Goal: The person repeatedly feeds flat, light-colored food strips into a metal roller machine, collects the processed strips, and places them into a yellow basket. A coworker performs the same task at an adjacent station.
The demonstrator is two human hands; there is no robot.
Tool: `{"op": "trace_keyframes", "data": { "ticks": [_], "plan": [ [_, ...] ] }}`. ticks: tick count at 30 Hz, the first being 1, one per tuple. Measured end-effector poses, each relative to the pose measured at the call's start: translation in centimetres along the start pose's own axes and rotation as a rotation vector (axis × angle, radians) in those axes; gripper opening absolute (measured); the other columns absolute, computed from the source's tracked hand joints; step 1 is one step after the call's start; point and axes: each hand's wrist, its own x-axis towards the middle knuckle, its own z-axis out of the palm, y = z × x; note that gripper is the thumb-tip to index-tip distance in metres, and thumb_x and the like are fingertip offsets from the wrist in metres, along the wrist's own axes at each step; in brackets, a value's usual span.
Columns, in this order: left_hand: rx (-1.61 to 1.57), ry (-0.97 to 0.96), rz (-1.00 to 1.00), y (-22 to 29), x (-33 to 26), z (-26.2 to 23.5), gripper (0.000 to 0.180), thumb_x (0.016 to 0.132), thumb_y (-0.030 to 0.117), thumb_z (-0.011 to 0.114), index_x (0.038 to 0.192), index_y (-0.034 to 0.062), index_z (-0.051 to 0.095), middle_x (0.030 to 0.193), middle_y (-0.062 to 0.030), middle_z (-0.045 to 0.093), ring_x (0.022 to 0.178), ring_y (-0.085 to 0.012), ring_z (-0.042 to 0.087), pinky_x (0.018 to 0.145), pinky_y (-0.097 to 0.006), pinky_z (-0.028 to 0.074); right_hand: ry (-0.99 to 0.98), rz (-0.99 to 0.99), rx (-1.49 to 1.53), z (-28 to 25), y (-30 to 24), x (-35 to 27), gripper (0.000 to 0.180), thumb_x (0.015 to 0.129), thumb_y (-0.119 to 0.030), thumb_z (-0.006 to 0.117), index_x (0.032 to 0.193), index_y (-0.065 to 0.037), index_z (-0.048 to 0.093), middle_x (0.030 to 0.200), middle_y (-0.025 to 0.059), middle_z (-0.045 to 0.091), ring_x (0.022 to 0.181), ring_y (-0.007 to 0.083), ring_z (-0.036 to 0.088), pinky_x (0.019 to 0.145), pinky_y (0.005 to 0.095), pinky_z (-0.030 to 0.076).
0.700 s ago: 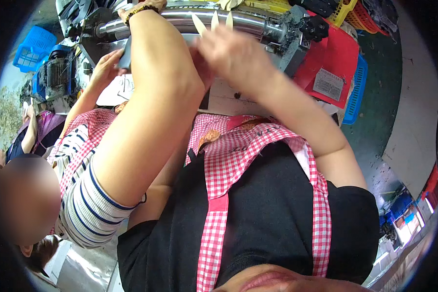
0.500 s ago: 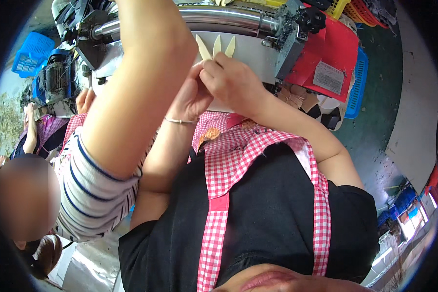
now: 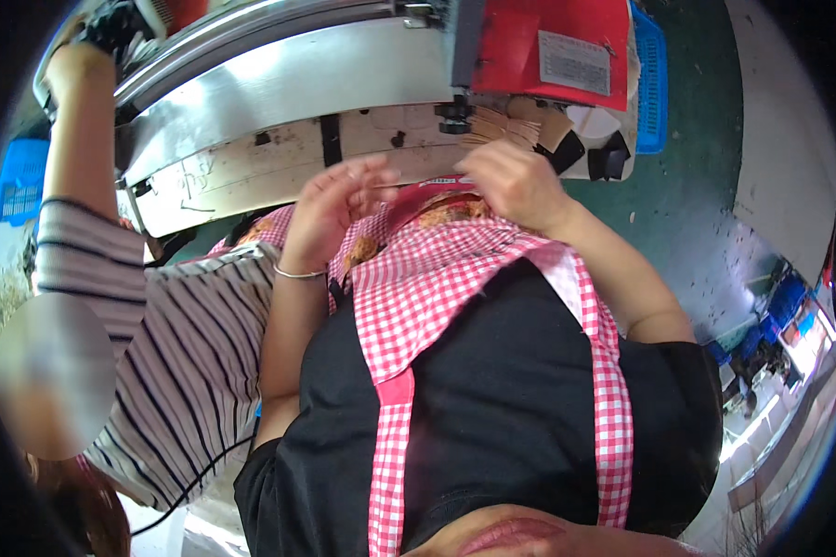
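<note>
My left hand, with a thin bangle at the wrist, is raised over my lap in front of the machine. Its fingers are loosely bent and a little apart, and nothing shows in them. To its right, my right hand hovers over the top of my red-and-white checked apron. Its fingers curl inward and are smeared by motion, so I cannot make out whether they hold anything. The hands are apart from each other. Beyond them lies the machine's smooth metal plate.
A steel roller crosses behind the plate. Pale strips and dark scraps lie right, near a red sheet and a blue basket. At left, a co-worker in a striped shirt reaches toward the machine's far end.
My hands have come back from the plate and moved apart. The pale pointed pieces are out of view. The co-worker's arm, which crossed in front of me, has swung left. The view has shifted.
</note>
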Motion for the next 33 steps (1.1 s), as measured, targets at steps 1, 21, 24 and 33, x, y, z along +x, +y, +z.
{"op": "trace_keyframes", "data": {
  "ticks": [1,21,24,33],
  "plan": [
    [0.137,0.084,-0.029,-2.2,0.7,-0.4,0.036,0.102,0.019,0.052,0.13,-0.0026,0.057,0.116,-0.015,0.069,0.103,-0.0194,0.068,0.082,-0.028,0.054,-0.023,0.093,-0.157,0.2,2.2,-2.5,0.015,0.083,-0.008,0.058,0.094,-0.005,0.068,0.095,0.0086,0.067,0.093,0.0262,0.065,0.076,0.0348,0.056],
    [1.47,-0.239,0.104,-5.3,5.8,3.3,0.051,0.074,0.023,0.08,0.118,0.0056,0.061,0.097,-0.0199,0.071,0.094,-0.0384,0.068,0.08,-0.046,0.054,-0.367,0.236,0.684,4.5,2.1,-1.0,0.02,0.089,-0.015,0.064,0.107,-0.007,0.069,0.095,0.0115,0.06,0.1,0.0294,0.058,0.091,0.039,0.047],
    [1.399,-0.357,0.105,-6.6,5.9,1.9,0.046,0.073,0.019,0.08,0.113,0.0044,0.064,0.098,-0.0195,0.071,0.094,-0.0377,0.068,0.082,-0.045,0.053,-0.522,0.052,0.459,3.8,1.7,0.8,0.013,0.087,-0.013,0.065,0.097,-0.005,0.065,0.098,0.01,0.057,0.101,0.0288,0.057,0.089,0.0399,0.047],
    [0.966,-0.017,0.184,-6.1,3.6,-3.1,0.04,0.07,0.013,0.078,0.107,0.0034,0.066,0.098,-0.0207,0.071,0.097,-0.0345,0.069,0.084,-0.041,0.055,-0.449,0.561,1.682,3.4,4.0,0.8,0.011,0.096,-0.015,0.058,0.098,-0.005,0.056,0.095,0.0022,0.058,0.094,0.0155,0.056,0.088,0.0287,0.043]
  ]
}}
